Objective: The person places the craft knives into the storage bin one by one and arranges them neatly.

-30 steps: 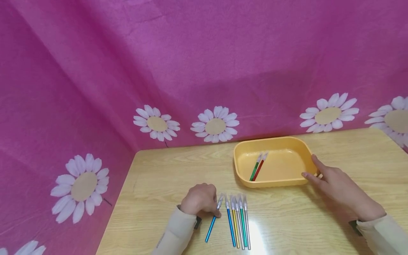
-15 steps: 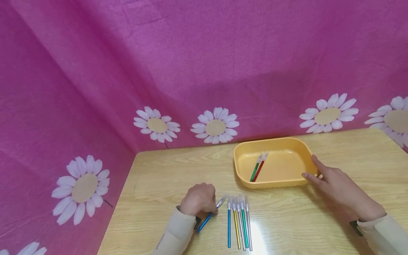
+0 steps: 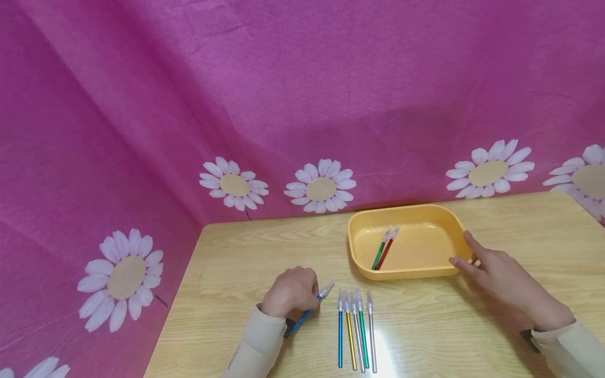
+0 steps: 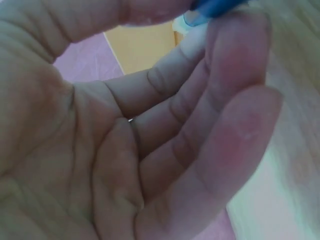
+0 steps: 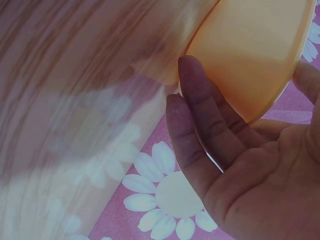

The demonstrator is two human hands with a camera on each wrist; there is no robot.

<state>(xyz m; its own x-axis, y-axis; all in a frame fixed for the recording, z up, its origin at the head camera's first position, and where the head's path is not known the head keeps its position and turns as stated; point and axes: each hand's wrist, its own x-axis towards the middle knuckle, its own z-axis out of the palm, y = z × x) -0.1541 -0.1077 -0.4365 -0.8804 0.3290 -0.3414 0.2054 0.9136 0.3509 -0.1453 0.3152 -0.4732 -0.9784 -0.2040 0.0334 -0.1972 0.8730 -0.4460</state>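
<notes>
In the head view my left hand (image 3: 290,294) pinches a blue craft knife (image 3: 326,289) with a clear cap, tilted with its cap toward the upper right. The palm hides part of its handle. Only a blurred bit of the blue handle (image 4: 220,6) shows in the left wrist view. To its right lie several capped craft knives side by side: blue (image 3: 340,336), gold (image 3: 352,338), green (image 3: 363,338) and silver (image 3: 373,341). My right hand (image 3: 503,278) holds the right end of a yellow tray (image 3: 402,274), thumb at the near rim and fingers along the outer wall (image 5: 240,65).
Inside the tray, at its left, lie a green craft knife (image 3: 379,254) and a red one (image 3: 387,252). The wooden table (image 3: 227,273) meets a pink cloth (image 3: 321,94) with daisies behind and at the left.
My left hand has taken up the blue craft knife from beside the row and turned it to a flatter slant, its lower end now under the palm. The right hand and tray stay put.
</notes>
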